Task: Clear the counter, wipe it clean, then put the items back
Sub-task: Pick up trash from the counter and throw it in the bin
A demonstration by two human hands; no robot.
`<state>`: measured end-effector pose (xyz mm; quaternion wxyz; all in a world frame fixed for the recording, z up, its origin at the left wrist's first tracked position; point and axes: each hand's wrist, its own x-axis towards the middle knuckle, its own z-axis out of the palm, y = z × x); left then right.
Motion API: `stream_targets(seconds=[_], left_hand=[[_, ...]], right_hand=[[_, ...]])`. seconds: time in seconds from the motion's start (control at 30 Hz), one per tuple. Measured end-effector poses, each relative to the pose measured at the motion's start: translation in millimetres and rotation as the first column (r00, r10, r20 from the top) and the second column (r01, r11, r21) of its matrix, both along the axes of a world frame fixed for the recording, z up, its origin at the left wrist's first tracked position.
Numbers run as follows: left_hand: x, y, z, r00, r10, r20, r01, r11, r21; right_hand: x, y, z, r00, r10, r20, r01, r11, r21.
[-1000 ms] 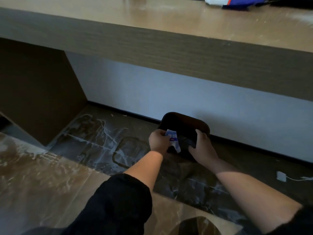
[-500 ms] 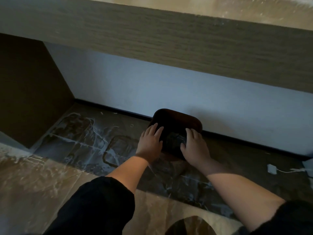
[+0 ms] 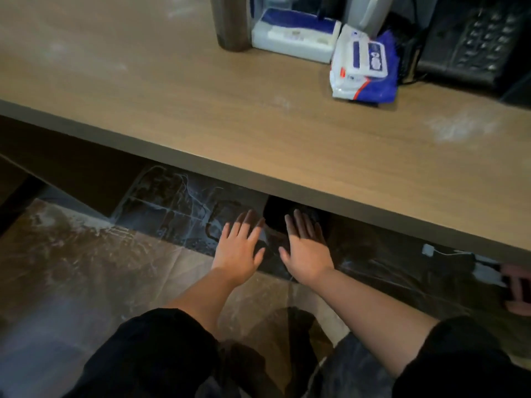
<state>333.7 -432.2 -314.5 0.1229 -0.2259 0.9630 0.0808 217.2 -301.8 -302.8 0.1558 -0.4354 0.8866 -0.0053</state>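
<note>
Below the near edge of the light-brown wood-grain counter (image 3: pixel 201 110), your left hand (image 3: pixel 240 251) and right hand (image 3: pixel 306 252) hang side by side over the marbled floor (image 3: pixel 86 268), each grip apart, fingers straight, holding nothing. The black rounded bin (image 3: pixel 275 214) sits half hidden under the counter's edge; whether your fingertips touch it cannot be told. Toward the counter's far side stand a white-and-blue soft wipes pack (image 3: pixel 363 64), a white-and-blue tissue box (image 3: pixel 293 33), a dark metal cylinder (image 3: pixel 231 24) and a black desk telephone (image 3: pixel 471 41), with a pale dusty smear (image 3: pixel 457 126) on the counter's top.
</note>
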Motion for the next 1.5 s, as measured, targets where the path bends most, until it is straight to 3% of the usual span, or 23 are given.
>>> stream_targets(seconds=[0.37, 0.53, 0.93, 1.17, 1.5], left_hand=[[80, -2, 204, 0.997, -0.017, 0.07, 0.016, 1.0, 0.019], [85, -22, 266, 1.0, -0.014, -0.008, 0.014, 1.0, 0.013], [87, -112, 344, 0.984, 0.059, -0.169, -0.075, 0.994, -0.085], [124, -183, 391, 0.949, 0.166, -0.268, -0.208, 0.968, -0.137], [164, -296, 409, 0.903, 0.324, -0.283, -0.37, 0.921, -0.125]], right_hand=[[74, 5, 194, 0.989, 0.12, 0.084, -0.125, 0.99, 0.06], [75, -21, 253, 0.989, 0.145, 0.007, -0.145, 0.989, 0.016], [67, -122, 343, 0.991, 0.039, -0.13, -0.063, 0.98, -0.188], [102, -205, 382, 0.974, 0.077, -0.214, -0.125, 0.968, -0.219], [130, -343, 403, 0.94, 0.213, -0.266, -0.283, 0.922, -0.264]])
